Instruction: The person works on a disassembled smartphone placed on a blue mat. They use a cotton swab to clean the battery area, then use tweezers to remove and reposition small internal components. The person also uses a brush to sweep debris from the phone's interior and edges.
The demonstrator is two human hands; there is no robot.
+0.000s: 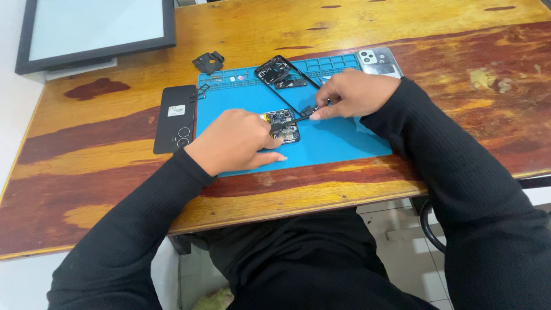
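**A:** Where is the circuit board sitting in relation to the two hands?

**B:** It is lying on the blue mat, touching the left hand at that hand's three o'clock side. The right hand is hovering at about one o'clock from the board, with a thin dark tool running from its fingertips down onto the board.

**A:** What is getting hidden or is hard to read?

**B:** The left hand is covering the board's left edge, so its full outline is not showing. The parts on the board are too small to tell apart. The tool's upper end is disappearing under the right fingers, and I cannot tell what kind of tip it has. The black phone frame, at twelve o'clock from the board, is partly running behind the right hand.

**A:** And each grip?

**B:** The left grip is lying curled and loose, thumb stretched along the mat, fingertips pressing the board's near edge; whether it is pinching the board I cannot tell. The right grip is pressed together, pinching the tool between thumb and forefinger.

**A:** Anything else on the bench?

**B:** Going left to right: a black back cover is lying just beside the mat's nine o'clock edge, and a silver phone back is resting at the mat's one o'clock corner.
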